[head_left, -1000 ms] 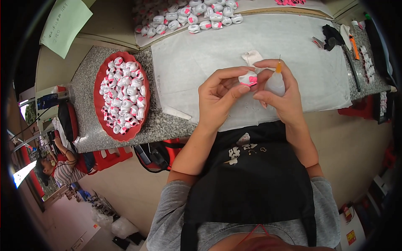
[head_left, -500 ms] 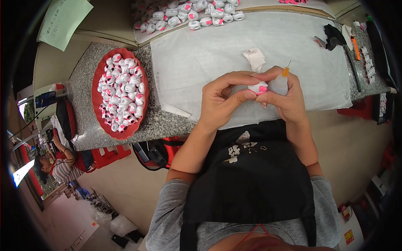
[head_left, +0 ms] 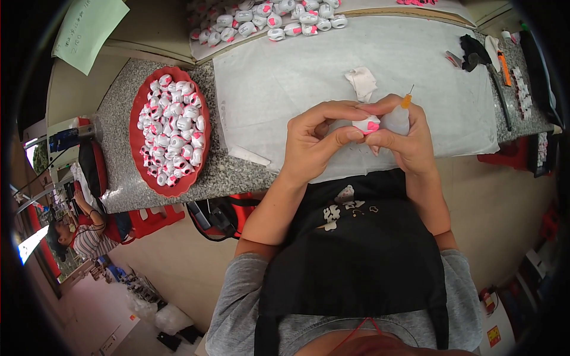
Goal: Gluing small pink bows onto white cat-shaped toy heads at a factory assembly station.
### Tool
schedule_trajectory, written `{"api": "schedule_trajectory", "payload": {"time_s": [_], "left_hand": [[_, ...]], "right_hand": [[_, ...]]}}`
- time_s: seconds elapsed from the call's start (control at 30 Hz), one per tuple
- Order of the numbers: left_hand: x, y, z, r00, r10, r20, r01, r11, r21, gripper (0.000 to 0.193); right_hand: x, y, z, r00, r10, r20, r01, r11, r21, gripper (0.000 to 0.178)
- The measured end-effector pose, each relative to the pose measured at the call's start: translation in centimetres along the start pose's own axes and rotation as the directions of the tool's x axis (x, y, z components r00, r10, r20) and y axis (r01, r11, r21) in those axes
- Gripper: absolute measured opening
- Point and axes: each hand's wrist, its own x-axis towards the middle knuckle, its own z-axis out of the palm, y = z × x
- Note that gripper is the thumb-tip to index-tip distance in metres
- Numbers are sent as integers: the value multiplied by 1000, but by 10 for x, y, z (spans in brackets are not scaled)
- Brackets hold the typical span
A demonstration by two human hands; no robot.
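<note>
Between thumb and fingers, my left hand pinches a small white figurine piece with pink parts. My right hand is closed round a translucent squeeze bottle with an orange needle tip that points up and away. The right thumb and forefinger also reach the figurine piece's right side. Both hands are just above a white sheet on the counter. Beyond them on the sheet lies a crumpled pale cloth. The fingers hide part of the piece.
A red scalloped tray heaped with similar white-and-pink pieces stands at left on the speckled counter. More pieces cover a board at the back. Black cloth and an orange-handled tool lie at far right. Another person sits at far left.
Hardly anything differs. My right thumb has shifted slightly to the right at the figurine piece, and both hands keep their hold.
</note>
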Motion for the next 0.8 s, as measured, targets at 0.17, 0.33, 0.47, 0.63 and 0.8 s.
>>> {"api": "schedule_trajectory", "payload": {"time_s": [0.17, 0.33, 0.47, 0.63, 0.8], "left_hand": [[0, -1, -2, 998, -62, -18, 60, 995, -75, 20], [1, 0, 1, 993, -104, -47, 100, 992, -80, 21], [1, -3, 2, 998, -51, -27, 50, 999, -13, 23], [0, -3, 0, 999, -25, -27, 26, 999, 23, 23], [0, 2, 1, 1000, 23, -3, -24, 995, -92, 21]], "right_hand": [[0, -1, 0, 999, 27, 21, -27, 999, 22, 29], [-1, -3, 4, 999, -41, -26, 40, 997, -65, 29], [-2, -4, 3, 998, -59, -37, 57, 997, -60, 28], [-1, 0, 4, 998, -28, -52, 27, 999, -28, 29], [0, -1, 6, 1000, -4, 2, 4, 999, 36, 25]]}}
